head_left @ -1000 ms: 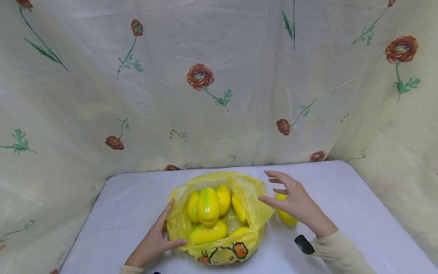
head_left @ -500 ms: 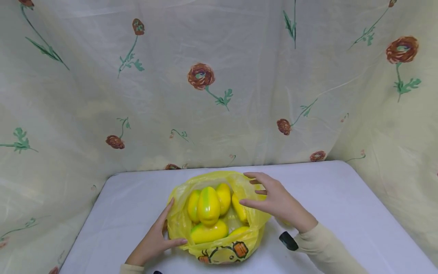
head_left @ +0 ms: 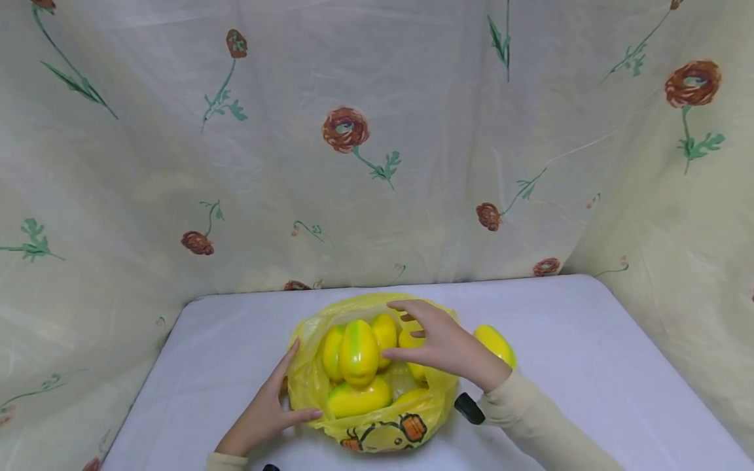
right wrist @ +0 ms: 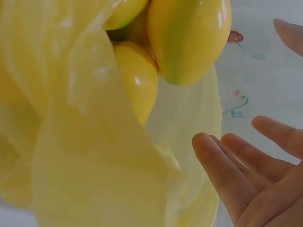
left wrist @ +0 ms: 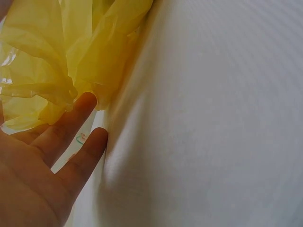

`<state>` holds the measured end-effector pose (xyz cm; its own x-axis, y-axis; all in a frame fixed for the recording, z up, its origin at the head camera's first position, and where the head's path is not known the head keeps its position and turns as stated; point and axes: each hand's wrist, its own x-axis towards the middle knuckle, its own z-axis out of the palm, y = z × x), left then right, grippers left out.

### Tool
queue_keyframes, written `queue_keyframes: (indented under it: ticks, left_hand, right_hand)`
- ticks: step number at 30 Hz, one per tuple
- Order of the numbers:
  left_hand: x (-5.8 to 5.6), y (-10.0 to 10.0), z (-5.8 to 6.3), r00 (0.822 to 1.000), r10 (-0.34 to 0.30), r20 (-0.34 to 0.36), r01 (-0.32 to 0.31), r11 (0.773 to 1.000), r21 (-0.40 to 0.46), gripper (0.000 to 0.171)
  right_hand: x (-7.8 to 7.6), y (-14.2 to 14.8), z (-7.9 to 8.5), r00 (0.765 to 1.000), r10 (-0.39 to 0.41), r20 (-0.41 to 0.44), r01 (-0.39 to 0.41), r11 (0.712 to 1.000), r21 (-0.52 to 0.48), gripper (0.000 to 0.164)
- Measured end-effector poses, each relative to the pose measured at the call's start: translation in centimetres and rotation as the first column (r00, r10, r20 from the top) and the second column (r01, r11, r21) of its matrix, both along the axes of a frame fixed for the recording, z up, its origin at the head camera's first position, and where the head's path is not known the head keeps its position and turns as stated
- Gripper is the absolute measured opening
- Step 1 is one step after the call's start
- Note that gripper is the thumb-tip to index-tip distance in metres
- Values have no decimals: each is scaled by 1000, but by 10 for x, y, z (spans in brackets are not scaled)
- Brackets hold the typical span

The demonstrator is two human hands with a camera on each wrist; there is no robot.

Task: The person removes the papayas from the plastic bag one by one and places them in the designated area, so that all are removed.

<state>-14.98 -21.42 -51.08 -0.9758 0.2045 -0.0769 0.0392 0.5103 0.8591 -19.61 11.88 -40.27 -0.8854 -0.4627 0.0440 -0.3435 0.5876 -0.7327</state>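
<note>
A yellow plastic bag [head_left: 438,412] stands with its mouth spread wide, a cartoon face printed on its front. Inside lie several yellow mangoes with green streaks; the uppermost mango [head_left: 359,353] leans on the others. My left hand [head_left: 268,411] rests on the bag's left side, thumb at the front rim and fingers spread along the wall; the left wrist view shows its fingertips at the crumpled plastic. Over the right part of the opening hovers my right hand [head_left: 442,343], holding nothing, its thumb and fingers apart. It hides part of the mangoes at the bag's right.
One loose mango [head_left: 496,345] lies on the white-covered table [head_left: 595,366] to the right of the bag, behind the right forearm. A flower-printed curtain [head_left: 412,216] hangs close behind the table and along both sides.
My right hand has moved left from beside the loose mango to above the bag's opening, so that mango shows again. The left hand and the bag have stayed nearly still.
</note>
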Motion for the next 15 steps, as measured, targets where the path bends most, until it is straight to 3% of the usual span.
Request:
queue_keyframes:
  ticks: [8, 15]
  left_hand:
    - [0, 1, 0, 1000, 6, 6, -6, 1000, 5, 127]
    - [-1, 2, -1, 1000, 15, 21, -15, 1000, 10, 128]
  right_hand:
    - [-4, -12, 4, 998, 63, 29, -64, 997, 33, 88]
    - [-9, -25, 6, 997, 73, 12, -74, 990, 118, 86]
